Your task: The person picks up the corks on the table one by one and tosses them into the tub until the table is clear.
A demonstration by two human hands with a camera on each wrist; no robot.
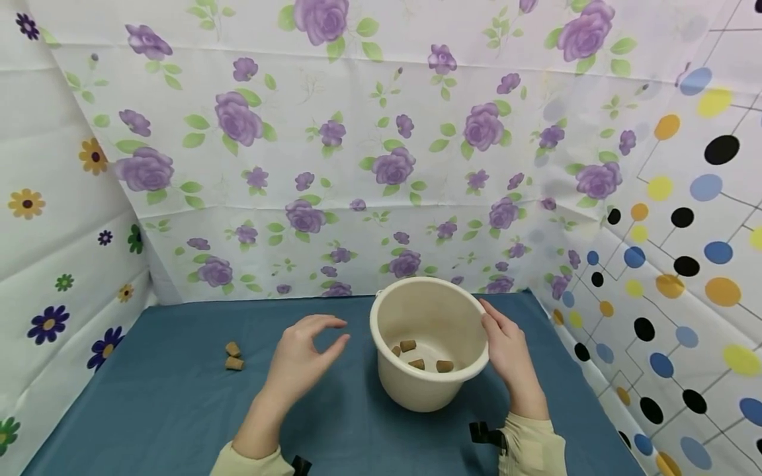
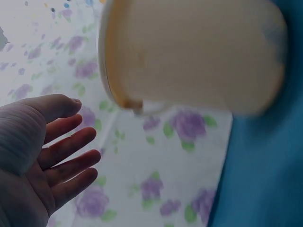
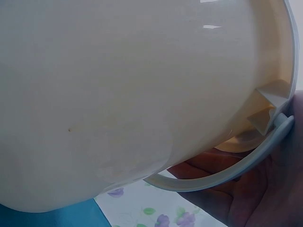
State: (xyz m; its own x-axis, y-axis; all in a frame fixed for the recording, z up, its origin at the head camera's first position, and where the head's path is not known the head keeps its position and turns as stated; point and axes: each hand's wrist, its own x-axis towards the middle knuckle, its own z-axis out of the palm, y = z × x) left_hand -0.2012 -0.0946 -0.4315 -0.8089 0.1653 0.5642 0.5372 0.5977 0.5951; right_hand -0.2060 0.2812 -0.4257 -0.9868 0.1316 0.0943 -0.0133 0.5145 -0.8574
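Observation:
A cream plastic bucket [image 1: 419, 393] is at the right of the blue cloth, and several small brown corks [image 1: 444, 366] lie on its bottom. My right hand [image 1: 507, 350] grips the bucket's right rim. In the right wrist view, the fingers [image 3: 208, 163] reach behind the bucket's pale handle [image 3: 203, 183]. To the left of the bucket, my left hand [image 1: 297, 362] holds nothing. Its thumb and fingers are spread apart, and the left wrist view shows the palm [image 2: 21, 161] bare. Two more corks [image 1: 235, 363] lie close together on the cloth, left of this hand.
Blue cloth [image 1: 161, 390] covers the table. A white sheet with purple flowers [image 1: 357, 165] hangs along the back edge. Patterned sheets also stand at the left [image 1: 53, 218] and right [image 1: 684, 264] sides.

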